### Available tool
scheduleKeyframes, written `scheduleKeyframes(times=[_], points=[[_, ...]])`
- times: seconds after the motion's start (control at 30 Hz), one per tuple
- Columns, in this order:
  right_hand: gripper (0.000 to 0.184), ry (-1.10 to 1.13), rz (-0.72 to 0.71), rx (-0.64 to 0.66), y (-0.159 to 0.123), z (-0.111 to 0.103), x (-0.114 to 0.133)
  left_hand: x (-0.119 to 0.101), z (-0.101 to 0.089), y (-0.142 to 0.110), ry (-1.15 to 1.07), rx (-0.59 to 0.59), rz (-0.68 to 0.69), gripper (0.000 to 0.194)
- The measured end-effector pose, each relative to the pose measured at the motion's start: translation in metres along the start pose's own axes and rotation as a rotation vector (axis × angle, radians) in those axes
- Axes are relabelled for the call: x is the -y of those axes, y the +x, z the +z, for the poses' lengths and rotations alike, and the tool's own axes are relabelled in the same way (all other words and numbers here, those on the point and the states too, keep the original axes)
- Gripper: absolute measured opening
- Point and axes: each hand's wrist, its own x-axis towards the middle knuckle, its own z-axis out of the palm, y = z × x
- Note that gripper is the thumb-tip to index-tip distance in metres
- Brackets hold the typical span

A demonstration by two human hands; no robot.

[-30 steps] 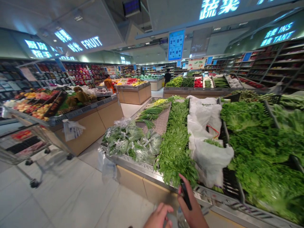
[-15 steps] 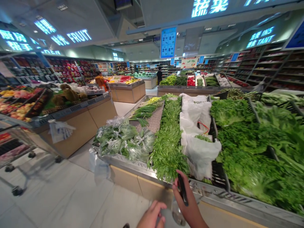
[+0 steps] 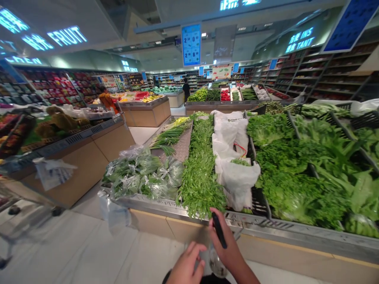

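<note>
Right-hand grip (image 3: 226,252) holds a black device (image 3: 219,230); lit FRUIT sign (image 3: 67,36) beyond.

Glossy steel rim (image 3: 154,206), matt tan panel (image 3: 151,223).

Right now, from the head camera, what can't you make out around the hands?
- Black object in the right hand: head view, seen edge-on and partly behind fingers, so its kind is unclear.
- Clear plastic item: head view, blurred, hands crowd it, bottom edge near; contents unclear.
- Left hand: head view, wrist cut off by bottom edge.
</note>
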Motion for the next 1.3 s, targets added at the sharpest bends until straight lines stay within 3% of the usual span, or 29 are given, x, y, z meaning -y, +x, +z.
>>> scheduleKeyframes(times=[0.3,0.43,0.57,0.67,0.8,0.9,1.1,1.2,1.3], points=[[0.036,-0.078,0.017,-0.215,0.018,-0.029,-0.015,0.007,-0.007,0.005,-0.001,0.055,0.022,0.039],[0.026,-0.031,-0.027,-0.139,0.025,-0.004,0.005,0.009,-0.016,0.002,-0.004,0.046,-0.004,0.038],[0.034,0.034,-0.026,-0.081,0.031,0.023,0.017,0.013,-0.025,-0.006,-0.015,0.013,-0.039,0.037],[0.042,0.027,-0.010,-0.122,0.037,0.026,0.011,0.020,-0.030,-0.013,-0.036,-0.006,-0.066,0.036],[0.037,-0.042,-0.026,-0.230,0.045,0.018,-0.001,0.032,-0.037,-0.014,-0.074,-0.018,-0.085,0.033],[0.037,-0.055,-0.017,-0.234,0.048,0.023,0.000,0.040,-0.045,-0.008,-0.087,-0.005,-0.034,0.031],[0.038,-0.042,-0.008,-0.125,0.054,0.069,0.026,0.049,-0.080,-0.001,-0.116,0.032,0.102,0.029],[0.037,-0.071,0.001,-0.194,0.061,0.081,0.036,0.055,-0.106,0.001,-0.116,0.030,0.116,0.029],[0.038,-0.111,0.000,-0.327,0.065,0.078,0.043,0.063,-0.126,0.006,-0.121,-0.003,0.135,0.026]])
